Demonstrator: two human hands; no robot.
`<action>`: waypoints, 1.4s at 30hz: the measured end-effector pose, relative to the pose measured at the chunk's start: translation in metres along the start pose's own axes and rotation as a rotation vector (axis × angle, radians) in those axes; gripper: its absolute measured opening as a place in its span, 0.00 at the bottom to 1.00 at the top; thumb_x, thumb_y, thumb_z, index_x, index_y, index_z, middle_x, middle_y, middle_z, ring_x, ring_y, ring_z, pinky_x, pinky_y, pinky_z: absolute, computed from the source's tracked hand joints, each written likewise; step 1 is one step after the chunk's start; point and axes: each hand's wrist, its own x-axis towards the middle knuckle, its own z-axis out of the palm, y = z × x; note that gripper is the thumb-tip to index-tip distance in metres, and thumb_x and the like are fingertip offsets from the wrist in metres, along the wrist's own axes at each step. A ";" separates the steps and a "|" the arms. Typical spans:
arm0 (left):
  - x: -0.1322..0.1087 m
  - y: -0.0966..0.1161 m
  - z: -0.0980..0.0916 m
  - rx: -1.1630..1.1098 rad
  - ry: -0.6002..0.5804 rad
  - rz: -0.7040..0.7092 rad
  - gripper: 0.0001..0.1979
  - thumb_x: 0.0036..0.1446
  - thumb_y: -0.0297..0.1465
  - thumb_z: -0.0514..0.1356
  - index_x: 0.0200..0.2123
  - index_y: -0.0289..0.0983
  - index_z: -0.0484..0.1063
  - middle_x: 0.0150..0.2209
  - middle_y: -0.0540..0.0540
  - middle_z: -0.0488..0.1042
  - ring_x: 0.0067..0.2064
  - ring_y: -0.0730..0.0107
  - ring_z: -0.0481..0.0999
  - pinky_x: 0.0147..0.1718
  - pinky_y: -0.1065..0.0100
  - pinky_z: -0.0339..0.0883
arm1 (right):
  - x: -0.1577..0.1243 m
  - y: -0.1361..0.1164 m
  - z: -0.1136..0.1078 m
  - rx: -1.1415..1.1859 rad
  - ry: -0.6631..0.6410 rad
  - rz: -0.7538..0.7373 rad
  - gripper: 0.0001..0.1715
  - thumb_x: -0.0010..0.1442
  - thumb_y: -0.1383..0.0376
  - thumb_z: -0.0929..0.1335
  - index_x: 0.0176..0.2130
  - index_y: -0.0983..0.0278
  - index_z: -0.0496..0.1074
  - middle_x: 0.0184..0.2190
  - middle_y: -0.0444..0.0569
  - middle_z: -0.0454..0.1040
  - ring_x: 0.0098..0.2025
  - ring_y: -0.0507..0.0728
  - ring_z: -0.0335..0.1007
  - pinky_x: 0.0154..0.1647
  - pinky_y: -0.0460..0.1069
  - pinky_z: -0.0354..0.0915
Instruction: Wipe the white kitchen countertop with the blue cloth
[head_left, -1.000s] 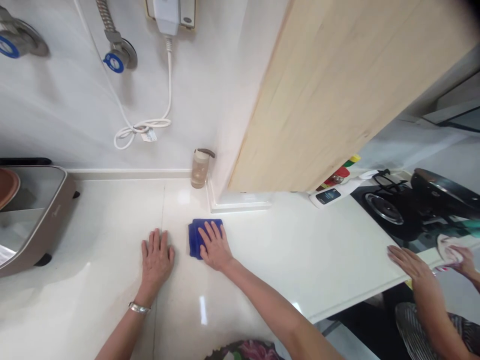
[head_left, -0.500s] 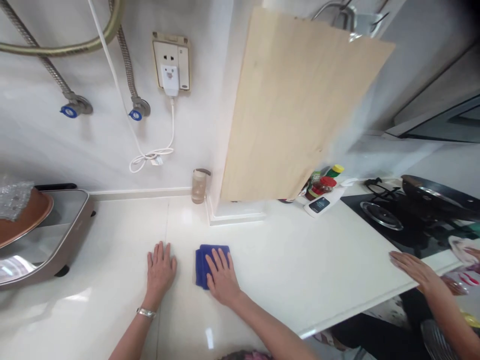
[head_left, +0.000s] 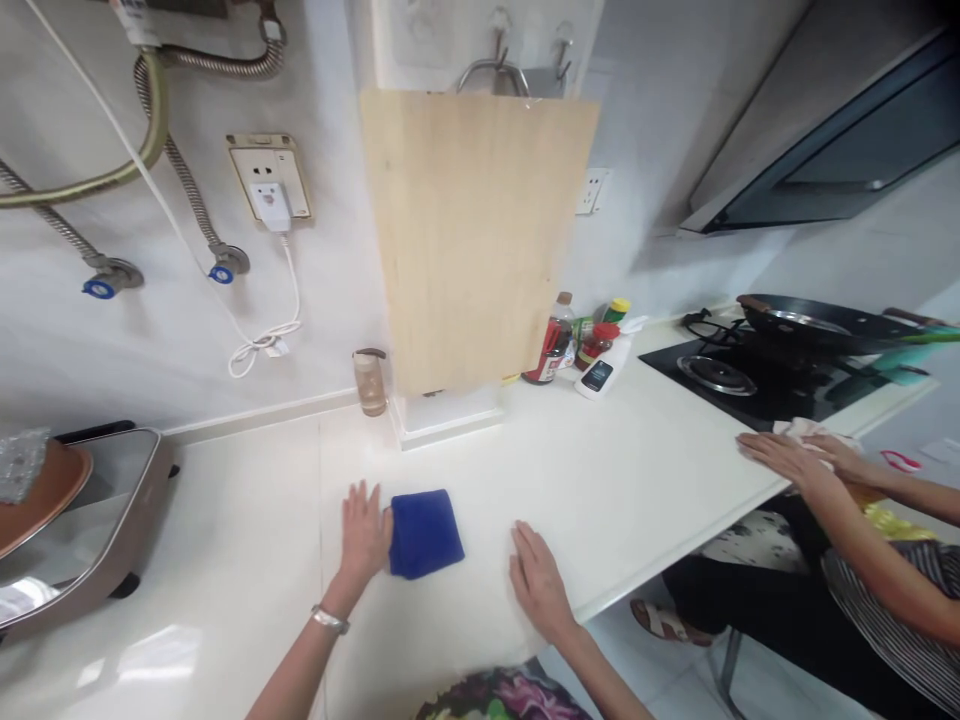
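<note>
A folded blue cloth (head_left: 426,534) lies flat on the white countertop (head_left: 607,470). My left hand (head_left: 364,530) is at the cloth's left edge, its fingers stretched out and the thumb touching or just over the cloth's border. To the right of the cloth, my right hand (head_left: 538,582) rests on the counter with fingers extended and nothing in it. A gap of bare counter separates that hand from the cloth.
A person (head_left: 885,590) sits at right, hands on a pale cloth (head_left: 808,436) by the stove (head_left: 720,375) and wok (head_left: 825,322). A wooden board (head_left: 476,240) hangs on the pillar, a cup (head_left: 370,385) beside it. Bottles (head_left: 551,345) stand behind; an electric pan (head_left: 142,490) sits left.
My right hand has come off the blue cloth and moved right. My left hand has shifted right to the cloth's edge. The view has turned rightward, and the other person's second hand now shows.
</note>
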 end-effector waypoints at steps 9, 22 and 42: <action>-0.022 0.097 0.036 0.003 -0.002 0.257 0.27 0.67 0.33 0.48 0.67 0.33 0.61 0.68 0.32 0.60 0.70 0.46 0.56 0.68 0.38 0.50 | 0.000 -0.001 -0.004 -0.021 -0.013 0.003 0.31 0.69 0.65 0.56 0.69 0.63 0.54 0.65 0.58 0.64 0.68 0.62 0.59 0.67 0.65 0.61; -0.090 0.004 -0.028 0.073 -0.082 0.284 0.28 0.68 0.37 0.49 0.69 0.38 0.56 0.69 0.41 0.59 0.71 0.54 0.56 0.68 0.44 0.52 | -0.004 0.001 -0.008 -0.023 -0.029 -0.004 0.29 0.69 0.65 0.57 0.67 0.66 0.59 0.64 0.59 0.64 0.68 0.62 0.57 0.67 0.64 0.60; 0.004 -0.102 -0.044 0.136 0.035 -0.100 0.29 0.68 0.41 0.45 0.65 0.33 0.64 0.66 0.36 0.65 0.67 0.47 0.61 0.67 0.43 0.49 | -0.031 -0.018 -0.016 -0.166 -0.135 0.008 0.34 0.69 0.66 0.55 0.72 0.63 0.47 0.69 0.58 0.57 0.70 0.63 0.53 0.69 0.66 0.55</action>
